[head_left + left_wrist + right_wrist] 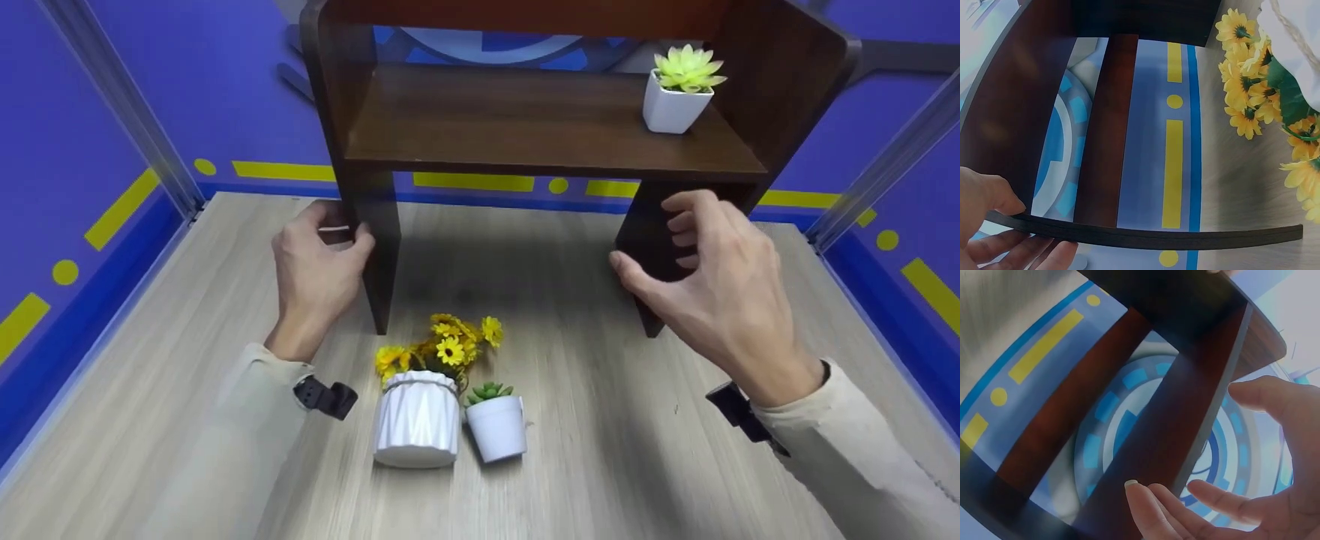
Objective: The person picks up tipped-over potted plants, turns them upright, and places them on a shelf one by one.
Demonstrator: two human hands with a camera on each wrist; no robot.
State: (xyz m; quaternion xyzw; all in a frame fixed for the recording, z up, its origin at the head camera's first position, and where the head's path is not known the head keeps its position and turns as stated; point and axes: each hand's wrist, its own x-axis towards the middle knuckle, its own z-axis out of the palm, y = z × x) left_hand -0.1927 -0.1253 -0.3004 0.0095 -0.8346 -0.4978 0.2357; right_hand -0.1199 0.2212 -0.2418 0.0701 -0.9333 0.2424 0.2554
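A dark brown wooden shelf (510, 120) stands upright on the table. Its left side panel (1157, 236) is held by my left hand (319, 259), thumb on one face and fingers on the other, as the left wrist view shows. In front of the right side panel (652, 217) is my right hand (724, 292), thumb spread away from bent fingers, with nothing in its grasp. The right wrist view shows a gap between that thumb and the fingers, near a shelf board (1185, 410). A pale green succulent in a square white pot (675, 109) sits on the board's right end.
On the wood-grain table (585, 465), before the shelf, lie a ribbed white pot (417, 420) with yellow flowers (450, 349) and a small white pot (498, 429) with a green succulent. Blue walls (75, 150) with yellow marks enclose the back and sides.
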